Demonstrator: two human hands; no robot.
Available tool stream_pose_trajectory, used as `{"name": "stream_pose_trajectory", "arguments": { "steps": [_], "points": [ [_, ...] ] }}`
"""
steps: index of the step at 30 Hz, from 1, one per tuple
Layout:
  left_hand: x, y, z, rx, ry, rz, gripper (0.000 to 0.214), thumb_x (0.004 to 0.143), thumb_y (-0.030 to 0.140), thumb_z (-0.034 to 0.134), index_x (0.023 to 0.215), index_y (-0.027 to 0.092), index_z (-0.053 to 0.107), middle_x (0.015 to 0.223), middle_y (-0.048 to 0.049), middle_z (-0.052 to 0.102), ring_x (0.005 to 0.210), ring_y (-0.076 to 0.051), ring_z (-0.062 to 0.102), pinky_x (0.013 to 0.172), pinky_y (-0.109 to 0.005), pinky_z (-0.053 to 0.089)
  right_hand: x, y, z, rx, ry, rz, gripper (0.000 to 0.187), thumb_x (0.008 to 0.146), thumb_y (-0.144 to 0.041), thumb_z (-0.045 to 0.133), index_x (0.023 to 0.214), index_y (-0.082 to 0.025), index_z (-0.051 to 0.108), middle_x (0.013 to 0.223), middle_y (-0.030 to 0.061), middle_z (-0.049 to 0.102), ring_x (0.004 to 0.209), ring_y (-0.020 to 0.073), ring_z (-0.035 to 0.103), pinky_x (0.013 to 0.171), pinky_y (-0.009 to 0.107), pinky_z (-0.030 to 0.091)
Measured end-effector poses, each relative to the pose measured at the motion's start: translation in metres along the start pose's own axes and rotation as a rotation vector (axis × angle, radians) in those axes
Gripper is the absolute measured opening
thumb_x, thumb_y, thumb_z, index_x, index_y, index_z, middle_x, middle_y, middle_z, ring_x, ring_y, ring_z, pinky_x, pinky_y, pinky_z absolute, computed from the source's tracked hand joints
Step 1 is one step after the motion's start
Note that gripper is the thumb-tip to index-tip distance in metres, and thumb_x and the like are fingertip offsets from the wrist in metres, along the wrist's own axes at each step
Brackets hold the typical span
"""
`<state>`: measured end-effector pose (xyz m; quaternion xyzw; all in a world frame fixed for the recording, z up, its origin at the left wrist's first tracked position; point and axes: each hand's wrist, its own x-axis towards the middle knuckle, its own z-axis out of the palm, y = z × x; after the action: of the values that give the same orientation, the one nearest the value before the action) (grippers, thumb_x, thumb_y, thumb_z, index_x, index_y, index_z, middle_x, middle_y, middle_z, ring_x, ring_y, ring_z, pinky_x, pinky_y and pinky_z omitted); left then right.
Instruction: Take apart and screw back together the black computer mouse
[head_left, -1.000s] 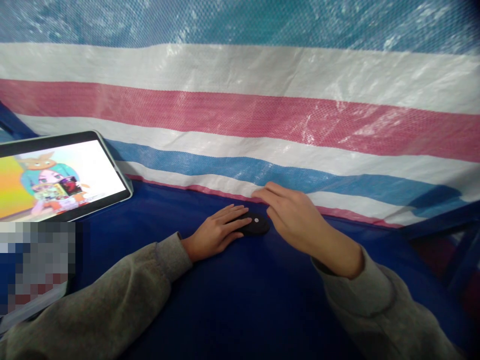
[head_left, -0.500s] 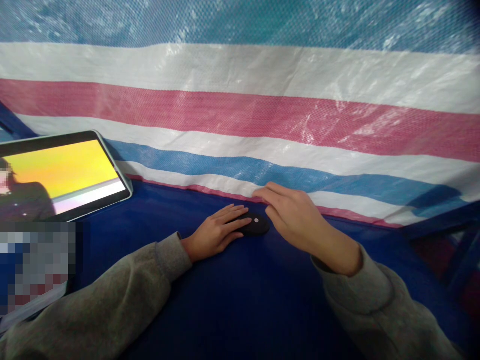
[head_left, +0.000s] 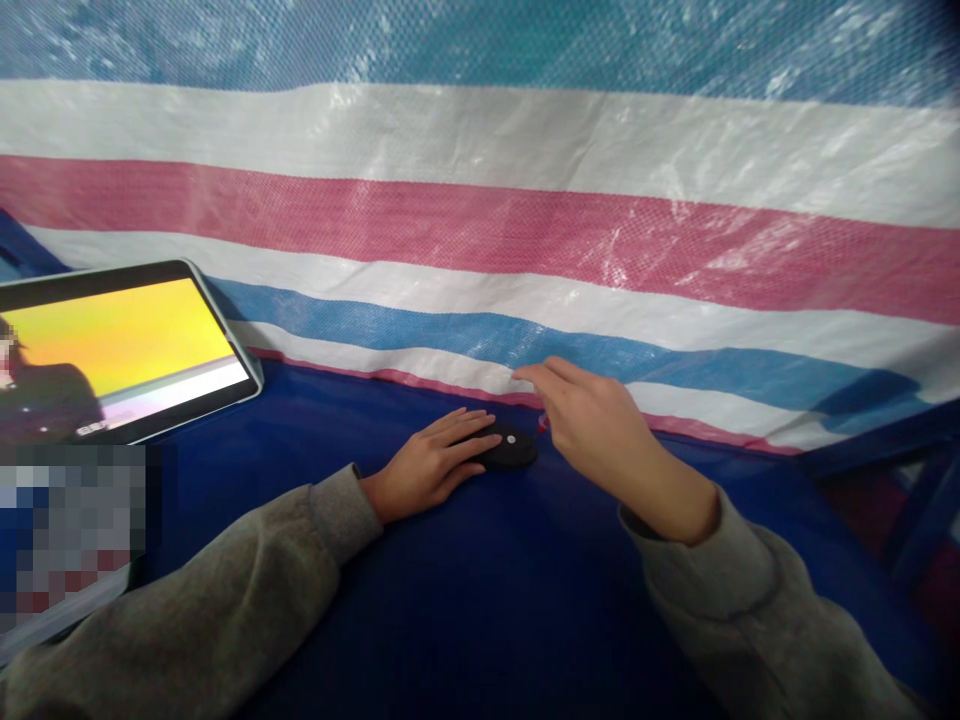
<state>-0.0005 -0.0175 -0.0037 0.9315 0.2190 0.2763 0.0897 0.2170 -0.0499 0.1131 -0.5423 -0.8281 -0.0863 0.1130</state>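
My left hand [head_left: 426,468] lies flat on the dark blue surface [head_left: 480,600], fingers stretched out, the fingertips resting on the near end of a small black oval device [head_left: 512,447] with a white dot on top. My right hand [head_left: 600,432] hovers just right of the device, slightly above it. Its index finger points left toward the striped tarp [head_left: 480,230] and the other fingers are curled under. A tiny red bit shows at the thumb; I cannot make out what it is. Both arms wear grey sleeves.
A tablet [head_left: 120,345] with a lit yellow screen leans at the left, on the blue surface. A pixelated patch lies below it at the left edge. The striped red, white and blue tarp rises right behind the hands. Dark blue frame bars show at the far right.
My right hand has lifted a little and drawn right, off the black device, its fingers curling. The tablet picture changed from a cartoon to a yellow scene. My left hand stayed still.
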Motion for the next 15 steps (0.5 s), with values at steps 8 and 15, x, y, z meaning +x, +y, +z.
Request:
{"name": "stream_pose_trajectory", "arguments": {
  "steps": [8, 15],
  "points": [
    [-0.0004, -0.0007, 0.0016, 0.005, 0.002, 0.009, 0.039, 0.098, 0.031, 0.048, 0.137, 0.022, 0.05, 0.145, -0.0089, 0.048, 0.137, -0.025, 0.043, 0.114, -0.051, 0.037, -0.0019, -0.0001, -0.0002, 0.108, 0.029, -0.12, 0.049, 0.08, -0.003, 0.039, 0.124, -0.018, 0.057, 0.113, 0.0091, 0.06, 0.085, 0.0185, 0.062, 0.072, 0.029, 0.045],
    [-0.0008, -0.0007, 0.0014, -0.001, -0.004, 0.006, 0.04, 0.099, 0.03, 0.048, 0.138, 0.023, 0.048, 0.146, -0.0086, 0.047, 0.138, -0.024, 0.042, 0.114, -0.05, 0.037, -0.0008, -0.0007, -0.0018, 0.039, 0.006, 0.016, 0.039, 0.09, -0.012, 0.036, 0.121, -0.017, 0.06, 0.102, 0.0092, 0.065, 0.078, 0.0198, 0.063, 0.068, 0.031, 0.045]
  ]
}}
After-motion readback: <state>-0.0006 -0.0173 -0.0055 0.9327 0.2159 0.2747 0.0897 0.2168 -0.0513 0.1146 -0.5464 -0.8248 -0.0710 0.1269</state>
